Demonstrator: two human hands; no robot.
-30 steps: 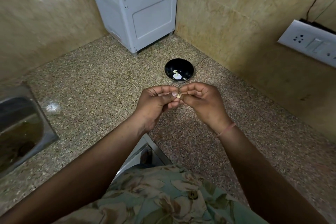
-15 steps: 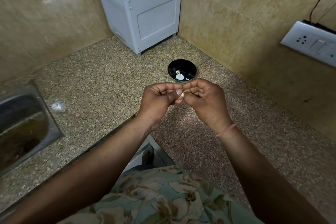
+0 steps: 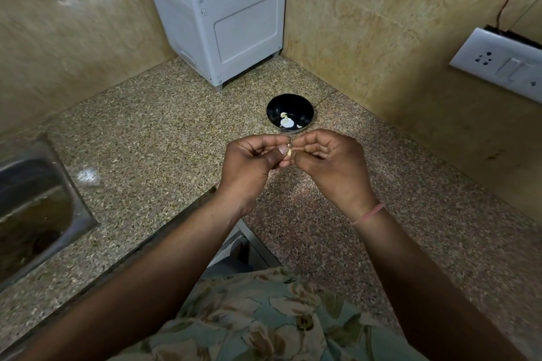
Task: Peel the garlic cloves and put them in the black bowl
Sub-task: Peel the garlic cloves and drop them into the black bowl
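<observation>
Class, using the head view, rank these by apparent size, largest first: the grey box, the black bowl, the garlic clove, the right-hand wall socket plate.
1. grey box
2. wall socket plate, cut off by the frame edge
3. black bowl
4. garlic clove, partly hidden, smallest despite being nearest the camera

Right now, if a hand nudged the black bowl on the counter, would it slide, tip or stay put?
The black bowl is small and holds only a few pale garlic pieces, so it is probably light and would slide on the smooth stone counter. Its low, wide shape makes tipping unlikely.
</observation>
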